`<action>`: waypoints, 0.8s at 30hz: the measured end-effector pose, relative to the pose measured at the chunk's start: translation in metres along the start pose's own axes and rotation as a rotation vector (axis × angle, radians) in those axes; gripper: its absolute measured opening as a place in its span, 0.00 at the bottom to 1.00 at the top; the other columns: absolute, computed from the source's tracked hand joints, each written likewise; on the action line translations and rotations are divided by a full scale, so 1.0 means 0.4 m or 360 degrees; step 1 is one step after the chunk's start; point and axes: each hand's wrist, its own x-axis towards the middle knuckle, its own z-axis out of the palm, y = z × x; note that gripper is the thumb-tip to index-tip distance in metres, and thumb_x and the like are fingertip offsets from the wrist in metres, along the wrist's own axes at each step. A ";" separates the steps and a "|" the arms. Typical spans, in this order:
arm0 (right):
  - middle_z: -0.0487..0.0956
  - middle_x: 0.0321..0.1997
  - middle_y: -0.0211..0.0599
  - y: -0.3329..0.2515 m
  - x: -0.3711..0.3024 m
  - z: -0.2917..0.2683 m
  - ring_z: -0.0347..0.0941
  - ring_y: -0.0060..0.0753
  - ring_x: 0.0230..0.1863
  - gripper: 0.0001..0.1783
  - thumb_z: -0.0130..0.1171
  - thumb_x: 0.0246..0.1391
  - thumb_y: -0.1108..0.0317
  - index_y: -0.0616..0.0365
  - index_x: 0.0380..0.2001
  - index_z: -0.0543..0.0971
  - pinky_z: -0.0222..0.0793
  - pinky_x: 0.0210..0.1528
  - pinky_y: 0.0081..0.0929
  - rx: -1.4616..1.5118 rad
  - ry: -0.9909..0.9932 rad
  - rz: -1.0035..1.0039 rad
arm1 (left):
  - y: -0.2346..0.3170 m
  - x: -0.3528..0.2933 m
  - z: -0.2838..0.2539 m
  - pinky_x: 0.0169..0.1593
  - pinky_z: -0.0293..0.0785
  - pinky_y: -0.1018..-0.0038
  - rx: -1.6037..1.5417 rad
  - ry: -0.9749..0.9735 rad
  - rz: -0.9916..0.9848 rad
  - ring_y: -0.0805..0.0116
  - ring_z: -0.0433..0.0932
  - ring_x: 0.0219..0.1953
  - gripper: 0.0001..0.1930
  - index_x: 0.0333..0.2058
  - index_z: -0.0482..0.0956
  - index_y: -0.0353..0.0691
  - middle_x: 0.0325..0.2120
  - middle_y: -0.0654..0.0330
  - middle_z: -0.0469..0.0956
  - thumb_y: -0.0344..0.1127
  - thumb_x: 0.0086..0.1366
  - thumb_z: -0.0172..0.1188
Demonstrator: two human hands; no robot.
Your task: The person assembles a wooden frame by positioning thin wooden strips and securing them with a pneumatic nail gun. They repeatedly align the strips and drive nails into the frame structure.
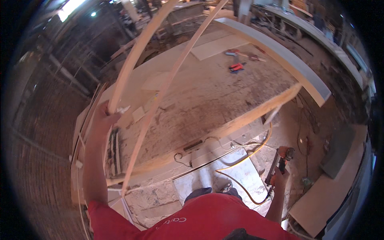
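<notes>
My left hand (pixel 106 116) is closed around a long, light wooden strip (pixel 136 52) that rises from the left side of the workbench. A second long, thin wooden strip (pixel 168 82) runs beside it, leaning across the near edge of the bench; whether the two are joined cannot be seen. At my right side, away from the bench, my right hand (pixel 281 177) grips a nail gun (pixel 285 154) with an orange-brown head and dark body. A yellow air hose (pixel 260 149) loops near it over the floor.
The large wooden workbench (pixel 200 100) fills the middle. A red-handled tool (pixel 236 67) and a flat pale board (pixel 220 46) lie on it. One long board (pixel 280 52) sticks out past its right edge. More sheets (pixel 332 188) lie at right. A white panel (pixel 240 172) covers floor by my feet.
</notes>
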 end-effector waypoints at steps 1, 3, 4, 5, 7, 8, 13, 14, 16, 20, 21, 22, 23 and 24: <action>0.72 0.19 0.26 0.021 0.012 -0.012 0.71 0.20 0.20 0.13 0.69 0.55 0.63 0.61 0.29 0.78 0.64 0.23 0.26 0.0045 -0.0028 -0.0015 | 0.002 -0.019 -0.020 0.27 0.65 0.80 -0.0034 0.0063 0.0022 0.80 0.73 0.24 0.17 0.45 0.81 0.34 0.27 0.67 0.78 0.28 0.55 0.65; 0.73 0.20 0.27 0.041 0.021 -0.004 0.70 0.20 0.21 0.14 0.70 0.55 0.62 0.61 0.30 0.78 0.64 0.24 0.27 -0.0121 -0.0012 -0.0063 | -0.032 -0.054 -0.080 0.26 0.65 0.79 -0.0024 0.0242 0.0106 0.80 0.72 0.22 0.14 0.42 0.80 0.36 0.25 0.67 0.77 0.28 0.56 0.65; 0.74 0.21 0.28 0.035 0.008 0.006 0.70 0.20 0.20 0.14 0.70 0.55 0.62 0.61 0.30 0.78 0.64 0.24 0.27 -0.0194 0.0004 -0.0070 | -0.052 -0.075 -0.113 0.25 0.64 0.78 -0.0010 0.0333 0.0142 0.80 0.72 0.21 0.12 0.40 0.80 0.36 0.24 0.67 0.77 0.29 0.56 0.65; 0.74 0.21 0.28 0.009 -0.020 0.015 0.69 0.20 0.20 0.13 0.70 0.55 0.63 0.61 0.30 0.78 0.63 0.23 0.28 -0.0273 0.0028 -0.0083 | -0.076 -0.095 -0.146 0.26 0.66 0.78 0.0008 0.0358 0.0130 0.79 0.72 0.21 0.10 0.39 0.78 0.38 0.24 0.68 0.76 0.30 0.57 0.66; 0.75 0.21 0.29 -0.065 -0.100 0.042 0.69 0.21 0.19 0.13 0.70 0.54 0.63 0.61 0.29 0.79 0.62 0.21 0.28 -0.0264 0.0024 -0.0086 | -0.126 -0.117 -0.204 0.29 0.71 0.77 0.0017 0.0386 0.0124 0.77 0.73 0.22 0.08 0.36 0.75 0.43 0.24 0.68 0.73 0.33 0.60 0.66; 0.75 0.21 0.29 -0.030 -0.094 0.028 0.69 0.21 0.19 0.13 0.70 0.54 0.63 0.61 0.28 0.79 0.62 0.21 0.28 -0.0232 0.0020 -0.0138 | -0.139 -0.123 -0.225 0.29 0.71 0.76 -0.0053 0.0471 0.0160 0.77 0.72 0.22 0.08 0.36 0.75 0.42 0.24 0.68 0.73 0.33 0.61 0.65; 0.74 0.17 0.30 0.088 -0.097 0.003 0.69 0.24 0.14 0.14 0.70 0.54 0.64 0.62 0.24 0.79 0.61 0.17 0.29 -0.0228 0.0086 -0.0300 | -0.156 -0.196 -0.292 0.29 0.72 0.77 -0.0691 0.0760 0.0222 0.76 0.73 0.23 0.11 0.37 0.76 0.40 0.23 0.66 0.73 0.37 0.62 0.67; 0.74 0.16 0.31 0.098 -0.112 0.003 0.68 0.24 0.13 0.15 0.70 0.55 0.65 0.62 0.22 0.78 0.60 0.16 0.30 -0.0148 0.0047 -0.0366 | -0.146 -0.211 -0.299 0.34 0.75 0.72 -0.0833 0.0804 0.0242 0.72 0.70 0.21 0.10 0.40 0.75 0.40 0.22 0.65 0.71 0.37 0.65 0.64; 0.73 0.16 0.31 0.101 -0.134 -0.013 0.68 0.24 0.14 0.15 0.70 0.54 0.65 0.63 0.22 0.78 0.61 0.17 0.30 0.0084 -0.0048 -0.0169 | -0.149 -0.235 -0.341 0.33 0.76 0.71 -0.0877 0.0829 0.0336 0.71 0.71 0.21 0.11 0.40 0.75 0.40 0.22 0.64 0.71 0.38 0.65 0.65; 0.68 0.17 0.25 0.109 -0.221 -0.036 0.63 0.21 0.13 0.12 0.65 0.60 0.72 0.57 0.47 0.79 0.55 0.13 0.26 0.0061 0.0029 -0.0213 | -0.134 -0.234 -0.381 0.33 0.79 0.67 -0.0919 0.1038 0.0382 0.69 0.74 0.23 0.11 0.40 0.75 0.40 0.23 0.62 0.73 0.39 0.68 0.64; 0.69 0.17 0.25 0.107 -0.233 -0.047 0.63 0.22 0.13 0.11 0.65 0.60 0.71 0.57 0.45 0.79 0.56 0.14 0.26 0.0112 0.0036 -0.0203 | -0.131 -0.223 -0.388 0.33 0.80 0.66 -0.0920 0.1050 0.0405 0.68 0.75 0.23 0.11 0.40 0.74 0.39 0.24 0.60 0.74 0.38 0.69 0.64; 0.69 0.17 0.26 0.105 -0.242 -0.052 0.64 0.22 0.12 0.10 0.66 0.59 0.70 0.58 0.42 0.78 0.56 0.14 0.26 0.0162 0.0035 -0.0194 | -0.129 -0.212 -0.393 0.33 0.82 0.65 -0.0924 0.1057 0.0428 0.68 0.76 0.24 0.11 0.41 0.73 0.38 0.25 0.59 0.75 0.37 0.70 0.64; 0.71 0.16 0.27 0.084 -0.259 -0.074 0.65 0.23 0.12 0.09 0.68 0.57 0.68 0.58 0.32 0.77 0.58 0.14 0.27 0.0223 -0.0008 -0.0125 | -0.129 -0.198 -0.381 0.33 0.83 0.64 -0.0946 0.1043 0.0447 0.67 0.77 0.24 0.11 0.41 0.72 0.37 0.26 0.58 0.76 0.36 0.70 0.63; 0.72 0.15 0.29 0.067 -0.272 -0.097 0.66 0.24 0.12 0.14 0.70 0.55 0.66 0.59 0.23 0.77 0.59 0.15 0.28 0.0288 -0.0046 -0.0056 | -0.128 -0.194 -0.382 0.34 0.84 0.64 -0.0959 0.1013 0.0487 0.67 0.78 0.25 0.10 0.42 0.71 0.36 0.27 0.57 0.76 0.33 0.71 0.63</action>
